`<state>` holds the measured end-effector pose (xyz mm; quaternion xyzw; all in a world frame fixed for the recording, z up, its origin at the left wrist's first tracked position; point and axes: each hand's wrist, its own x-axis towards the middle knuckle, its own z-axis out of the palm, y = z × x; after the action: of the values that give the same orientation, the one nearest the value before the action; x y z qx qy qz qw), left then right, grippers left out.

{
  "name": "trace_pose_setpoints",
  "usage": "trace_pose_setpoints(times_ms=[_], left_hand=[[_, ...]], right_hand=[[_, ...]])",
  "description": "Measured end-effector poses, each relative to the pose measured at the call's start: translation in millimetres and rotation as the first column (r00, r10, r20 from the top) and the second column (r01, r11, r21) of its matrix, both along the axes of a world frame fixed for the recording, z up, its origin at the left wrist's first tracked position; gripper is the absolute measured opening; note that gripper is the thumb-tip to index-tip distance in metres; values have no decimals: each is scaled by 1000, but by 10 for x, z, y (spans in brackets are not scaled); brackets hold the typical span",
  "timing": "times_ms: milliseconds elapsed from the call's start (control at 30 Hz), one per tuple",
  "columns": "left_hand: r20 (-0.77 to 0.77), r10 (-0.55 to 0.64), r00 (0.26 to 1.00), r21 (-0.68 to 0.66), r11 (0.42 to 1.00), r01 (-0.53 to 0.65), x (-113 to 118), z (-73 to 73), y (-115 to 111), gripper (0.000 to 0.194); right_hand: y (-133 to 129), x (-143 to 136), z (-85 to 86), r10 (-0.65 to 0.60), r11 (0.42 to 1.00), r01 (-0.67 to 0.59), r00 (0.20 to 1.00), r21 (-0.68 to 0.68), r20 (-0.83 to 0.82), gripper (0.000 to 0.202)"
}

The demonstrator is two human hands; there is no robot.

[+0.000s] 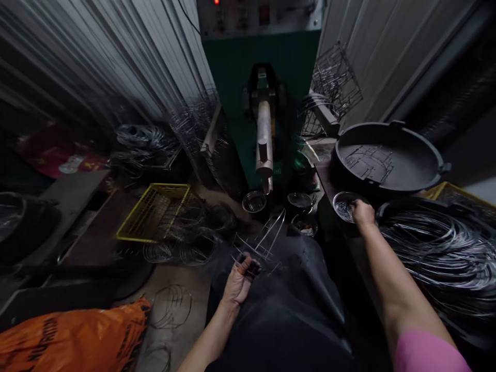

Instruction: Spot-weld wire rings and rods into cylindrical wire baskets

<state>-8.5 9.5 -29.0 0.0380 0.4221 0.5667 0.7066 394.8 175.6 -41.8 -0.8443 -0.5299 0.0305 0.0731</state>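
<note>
My left hand (240, 281) is closed round a small bent-wire frame (267, 237) above my dark-covered lap. Its curved wires stick up and to the right of the fingers. My right hand (362, 214) reaches out to a round metal bowl (343, 206) of small shiny wire pieces, with its fingers bent together at the bowl's right side. Whatever is between those fingertips is hidden. In front of me stands a green machine (228, 67), whose thick metal arm (264, 137) ends in a copper-coloured tip (267, 185) above and beyond the wire frame.
Small tins (253, 202) stand below the machine arm. At right are a wide black pan (403, 155) holding wire frames and a big heap of wire rings (445, 253). On the left lie a yellow basket (134, 212), wire coils (197, 248) and an orange bag (73, 336).
</note>
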Motion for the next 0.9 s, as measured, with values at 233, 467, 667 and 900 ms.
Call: trace_pose_setpoints(times_ms=[233, 467, 667, 900], left_hand=[[113, 178, 978, -112, 980, -165, -73, 59, 102, 20], [227, 207, 952, -39, 978, -203, -182, 46, 45, 19], [227, 133, 965, 9, 990, -139, -102, 41, -19, 26], [236, 67, 969, 28, 997, -76, 38, 10, -90, 28]], right_hand=[[-404, -711, 234, 138, 931, 31, 893, 364, -429, 26], [-1362, -1497, -185, 389, 921, -239, 510, 307, -767, 11], [-1323, -1584, 118, 363, 929, -279, 571, 242, -736, 9], [-994, -2262, 621, 372, 928, -121, 273, 351, -887, 31]])
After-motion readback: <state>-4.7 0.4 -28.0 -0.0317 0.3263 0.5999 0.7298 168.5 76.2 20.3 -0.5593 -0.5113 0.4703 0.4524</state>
